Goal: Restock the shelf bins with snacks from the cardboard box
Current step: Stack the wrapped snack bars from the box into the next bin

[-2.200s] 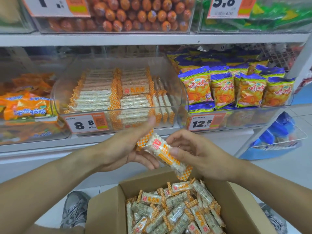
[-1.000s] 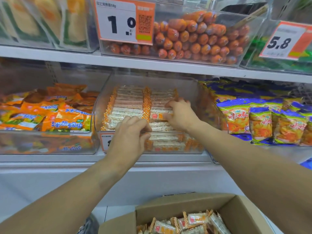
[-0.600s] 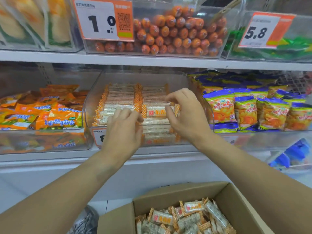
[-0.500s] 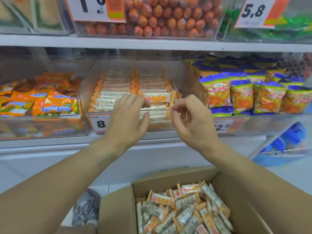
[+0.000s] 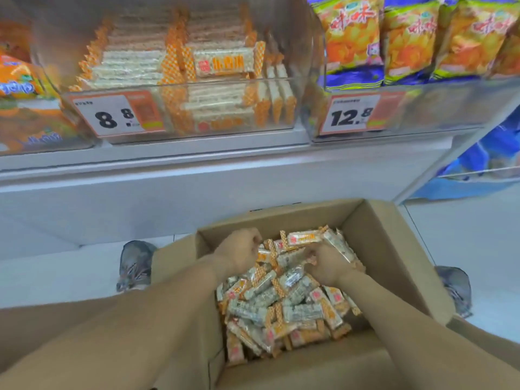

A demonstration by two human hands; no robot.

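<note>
A shop: price tags (image 5: 119, 115) front clear shelf bins (image 5: 183, 108) of packaged snacks.

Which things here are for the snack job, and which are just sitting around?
Job things: cardboard box, snack bars inside it, clear bin tagged 8.8, left hand, right hand.

Just around: chip bags, orange packets, shoes.
</note>
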